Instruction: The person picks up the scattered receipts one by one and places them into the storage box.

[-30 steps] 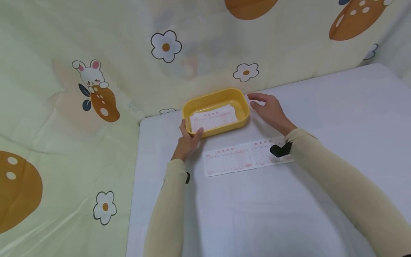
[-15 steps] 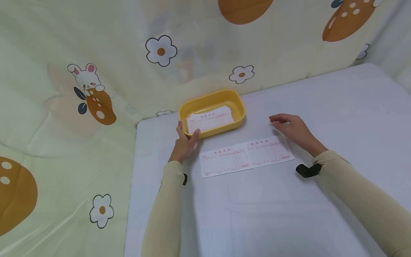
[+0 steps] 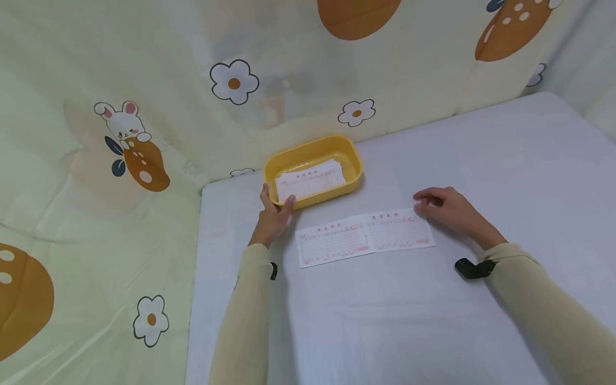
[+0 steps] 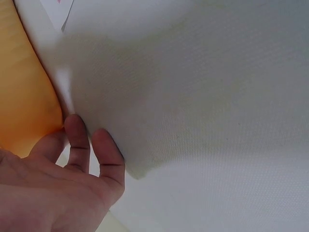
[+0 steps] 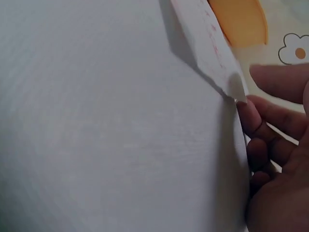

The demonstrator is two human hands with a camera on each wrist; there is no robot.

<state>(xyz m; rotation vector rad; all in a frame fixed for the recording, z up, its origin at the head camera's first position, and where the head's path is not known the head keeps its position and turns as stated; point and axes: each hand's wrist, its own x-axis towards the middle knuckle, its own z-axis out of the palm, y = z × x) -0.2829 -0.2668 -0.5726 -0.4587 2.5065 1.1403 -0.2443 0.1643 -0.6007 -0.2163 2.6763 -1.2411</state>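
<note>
A shallow yellow plastic tray with rounded corners (image 3: 312,170) is seen near the back of a table covered in a plain white cloth (image 3: 409,310), and a small stack of white paper slips printed with pink grids (image 3: 309,181) is held inside it. The tray's near left corner is gripped by the left hand (image 3: 273,214), thumb on the outer wall and a fingertip hooked over the rim. In front of the tray, apart from it, a long white paper form ruled in pink (image 3: 366,236) is laid flat on the cloth. Its far right corner is touched by the curled fingers of the right hand (image 3: 445,209), which is grasping nothing as yet. The step in hand is judged to be the taking up of this form while the tray is steadied; a pinch on the raised corner would be called for next, before the sheet can be lifted. The right wrist view shows what the head view does not: the paper's corner (image 5: 231,82) is already lifted slightly off the cloth, just at the fingertips (image 5: 248,113). In the left wrist view, only the tray's orange-yellow outer wall (image 4: 24,96) and the fingers (image 4: 77,140) curled against it are shown. A pale green curtain printed with flowers, a rabbit and brown spotted shapes (image 3: 144,107) is hung behind.
</note>
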